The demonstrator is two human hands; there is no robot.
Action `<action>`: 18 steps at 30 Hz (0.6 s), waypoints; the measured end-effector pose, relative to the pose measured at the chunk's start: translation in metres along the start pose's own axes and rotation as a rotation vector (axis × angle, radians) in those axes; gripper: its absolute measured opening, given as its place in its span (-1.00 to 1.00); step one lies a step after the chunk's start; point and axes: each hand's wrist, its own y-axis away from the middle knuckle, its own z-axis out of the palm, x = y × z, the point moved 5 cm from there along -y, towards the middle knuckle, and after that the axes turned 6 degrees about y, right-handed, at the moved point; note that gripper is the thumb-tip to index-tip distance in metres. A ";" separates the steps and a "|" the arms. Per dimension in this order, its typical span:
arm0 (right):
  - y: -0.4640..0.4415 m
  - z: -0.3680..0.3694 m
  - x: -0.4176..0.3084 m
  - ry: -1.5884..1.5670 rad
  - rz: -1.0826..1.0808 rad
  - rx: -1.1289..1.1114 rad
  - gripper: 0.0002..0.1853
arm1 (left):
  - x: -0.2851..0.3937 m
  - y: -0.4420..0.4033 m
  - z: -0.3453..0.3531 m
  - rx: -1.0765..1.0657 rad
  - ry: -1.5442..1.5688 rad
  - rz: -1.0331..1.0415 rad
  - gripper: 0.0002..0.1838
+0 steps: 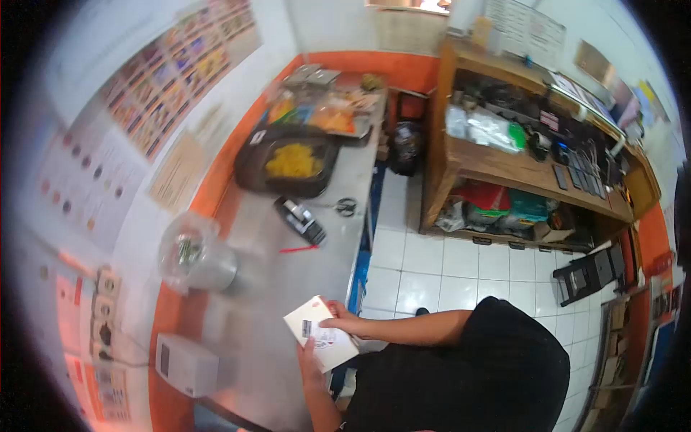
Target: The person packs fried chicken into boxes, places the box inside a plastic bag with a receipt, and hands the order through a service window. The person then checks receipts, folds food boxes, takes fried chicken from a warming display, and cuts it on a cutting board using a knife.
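Observation:
A flat white box (337, 356) with a small dark label and a printed mark is held over the near right edge of the metal counter (270, 317). My left hand (310, 361) grips its lower left side, with a finger lying on the face. From the right, my right hand (341, 322) holds the upper edge, its thumb across the front near the label. Further up the counter lie a red stick-like item (299, 249), a black handheld device (300, 221) and black-handled scissors (345, 207).
A black tray of yellow food (294, 161) stands further back. On the left are a clear plastic container (216, 265) and a white device (186, 365). A wooden shelf (497, 160) holds tools and bags; a black step stool (590, 275) is at right.

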 end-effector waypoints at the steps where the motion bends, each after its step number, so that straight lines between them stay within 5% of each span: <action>1: 0.019 -0.040 -0.012 -0.003 -0.034 0.086 -0.05 | -0.016 -0.007 0.038 -0.119 -0.069 -0.003 -0.41; 5: 0.070 -0.196 -0.003 -0.117 -0.083 0.364 -0.02 | -0.105 -0.033 0.174 -0.495 -0.137 -0.113 -0.44; 9: 0.174 -0.338 -0.025 -0.277 -0.211 0.484 0.06 | -0.205 -0.031 0.312 -0.647 -0.363 -0.209 -0.43; 10: 0.215 -0.351 -0.062 -0.314 -0.185 0.492 0.06 | -0.229 -0.028 0.343 -0.717 -0.383 -0.244 -0.41; 18: 0.285 -0.544 -0.026 -0.693 -0.282 0.925 -0.03 | -0.339 -0.008 0.568 -1.010 -0.704 -0.446 -0.32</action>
